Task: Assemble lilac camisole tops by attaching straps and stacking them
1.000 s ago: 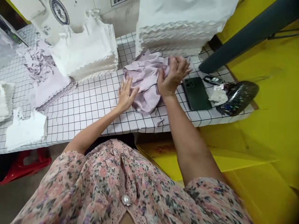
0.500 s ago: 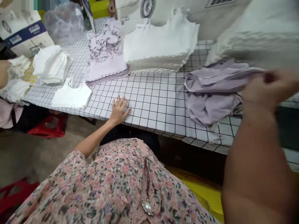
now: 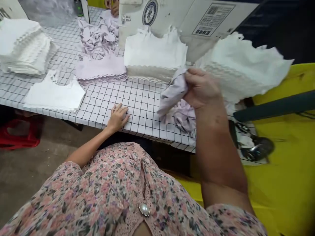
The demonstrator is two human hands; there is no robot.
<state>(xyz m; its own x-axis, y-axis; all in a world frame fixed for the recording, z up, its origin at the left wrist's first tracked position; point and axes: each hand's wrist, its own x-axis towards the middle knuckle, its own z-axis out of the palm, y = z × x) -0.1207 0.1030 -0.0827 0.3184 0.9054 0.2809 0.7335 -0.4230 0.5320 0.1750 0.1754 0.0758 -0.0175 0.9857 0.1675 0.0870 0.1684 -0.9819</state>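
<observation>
My left hand (image 3: 117, 118) lies flat near the front edge of the checked tabletop (image 3: 137, 101), fingers spread and nothing in them. Raised over the table, my right hand (image 3: 201, 86) grips a folded lilac garment (image 3: 174, 90), which hangs down to the left of the fingers. Below it, partly behind my forearm, is a crumpled lilac pile (image 3: 184, 116). A neat stack of lilac garments (image 3: 102, 67) with scalloped hems lies beyond my left hand. Left of that hand is a small set of white tops (image 3: 56, 95).
White tops are stacked at the back centre (image 3: 155, 52), with another tall white stack (image 3: 246, 68) to the right and one at far left (image 3: 23, 47). A carton (image 3: 172, 16) stands behind. Loose lilac pieces (image 3: 98, 34) lie near another person's hands (image 3: 113, 7). A dark green bar (image 3: 275, 105) juts in.
My right hand has moved left and lifted the lilac garment off the pile. My left hand stays flat on the table, while the view has swung to the right.
</observation>
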